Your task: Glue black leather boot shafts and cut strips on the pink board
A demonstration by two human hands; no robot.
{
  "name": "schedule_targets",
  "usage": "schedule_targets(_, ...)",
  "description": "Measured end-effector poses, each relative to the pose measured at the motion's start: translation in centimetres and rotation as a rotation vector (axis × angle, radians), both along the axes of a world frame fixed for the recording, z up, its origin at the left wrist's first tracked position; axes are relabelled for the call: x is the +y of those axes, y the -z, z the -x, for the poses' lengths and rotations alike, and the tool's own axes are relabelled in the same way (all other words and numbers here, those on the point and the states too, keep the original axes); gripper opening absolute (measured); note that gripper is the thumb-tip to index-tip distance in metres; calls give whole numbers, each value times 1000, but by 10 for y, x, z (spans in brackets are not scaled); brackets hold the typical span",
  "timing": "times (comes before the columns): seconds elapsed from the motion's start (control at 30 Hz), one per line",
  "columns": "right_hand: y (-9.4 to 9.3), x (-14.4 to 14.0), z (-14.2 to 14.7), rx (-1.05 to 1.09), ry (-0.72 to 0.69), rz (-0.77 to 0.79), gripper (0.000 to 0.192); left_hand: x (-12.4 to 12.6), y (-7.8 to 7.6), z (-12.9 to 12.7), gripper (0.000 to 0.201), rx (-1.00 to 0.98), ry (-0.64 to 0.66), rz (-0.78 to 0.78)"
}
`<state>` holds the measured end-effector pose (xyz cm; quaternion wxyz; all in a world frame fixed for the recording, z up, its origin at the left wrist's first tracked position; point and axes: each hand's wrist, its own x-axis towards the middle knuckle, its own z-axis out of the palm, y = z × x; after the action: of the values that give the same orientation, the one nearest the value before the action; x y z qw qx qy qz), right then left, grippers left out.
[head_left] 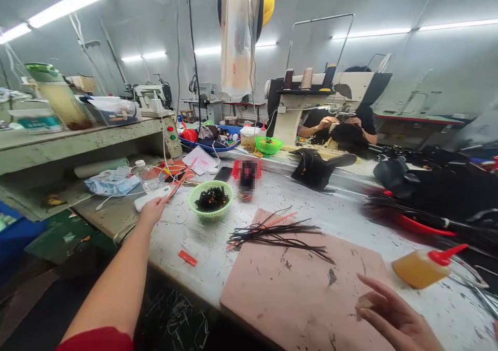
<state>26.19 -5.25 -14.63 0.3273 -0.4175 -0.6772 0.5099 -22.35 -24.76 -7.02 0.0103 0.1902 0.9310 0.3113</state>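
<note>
My left hand (pixel 152 210) reaches far out to the left end of the worktable and closes around a white flat object (pixel 150 197) lying there. My right hand (pixel 392 317) hovers at the lower right over a pink work mat (pixel 303 288), fingers apart, holding nothing. A bundle of thin black strips (pixel 278 234) lies across the far part of the mat. A green mesh basket (pixel 211 200) with dark pieces stands just right of my left hand. A glue bottle with a red nozzle (pixel 426 265) lies on its side near my right hand.
A person sits behind a sewing machine (pixel 311 94) at the back. A black shoe upper (pixel 317 168), a green bowl (pixel 268 144) and a phone (pixel 223 174) lie further back. Black material piles up at right (pixel 436 195). A shelf (pixel 78 138) with a jar stands left.
</note>
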Motion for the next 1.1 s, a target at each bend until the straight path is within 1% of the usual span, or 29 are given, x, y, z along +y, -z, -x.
schedule_targets(0.03, 2, -5, 5, 7, 12, -9, 40, 0, 3, 2, 22, 39, -16, 26)
schedule_targets(0.1, 7, -10, 11, -22, 18, -55, 29, 4, 11, -7, 18, 146, -22, 46)
schedule_targets(0.17, 9, -9, 17, -69, -42, -125, 26, 15, 23, -32, 24, 276, 30, 31)
schedule_targets(0.2, 8, -7, 21, -86, -87, -159, 28, 24, 30, -48, 28, 326, 90, 20)
schedule_targets(0.23, 6, -5, 27, -96, -128, -193, 28, 34, 38, -65, 32, 378, 222, 22)
schedule_targets(0.27, 4, -2, 34, -102, -159, -226, 29, 47, 46, -83, 34, 410, 389, 34)
schedule_targets(0.33, -2, 6, 53, -116, -195, -280, 28, 74, 61, -116, 31, 403, 660, 76)
schedule_targets(0.4, -6, 18, 77, -178, -218, -326, 25, 99, 73, -141, 49, 391, 835, 118)
schedule_targets(0.47, -8, 36, 105, -294, -228, -358, 23, 119, 81, -159, 63, 391, 949, 146)
schedule_targets(0.53, -8, 57, 134, -380, -244, -381, 30, 131, 87, -171, 63, 403, 1021, 159)
schedule_targets(0.6, -6, 79, 160, -442, -276, -412, 39, 136, 92, -179, 55, 422, 1061, 164)
schedule_targets(0.67, -4, 96, 182, -506, -322, -448, 44, 137, 97, -184, 44, 438, 1081, 166)
schedule_targets(0.77, -4, 112, 198, -568, -395, -492, 33, 135, 105, -187, 34, 460, 1092, 164)
schedule_targets(0.83, -9, 121, 194, -575, -408, -521, 30, 133, 108, -186, 33, 476, 1085, 164)
schedule_targets(0.9, -19, 132, 174, -567, -366, -548, 29, 132, 109, -184, 33, 490, 1076, 168)
schedule_targets(0.97, -32, 145, 142, -553, -279, -558, 28, 133, 108, -184, 33, 498, 1074, 176)
schedule_targets(1.03, -44, 155, 101, -528, -191, -545, 36, 135, 107, -184, 33, 498, 1077, 182)
schedule_targets(1.1, -51, 156, 58, -490, -140, -518, 42, 137, 106, -185, 33, 490, 1078, 184)
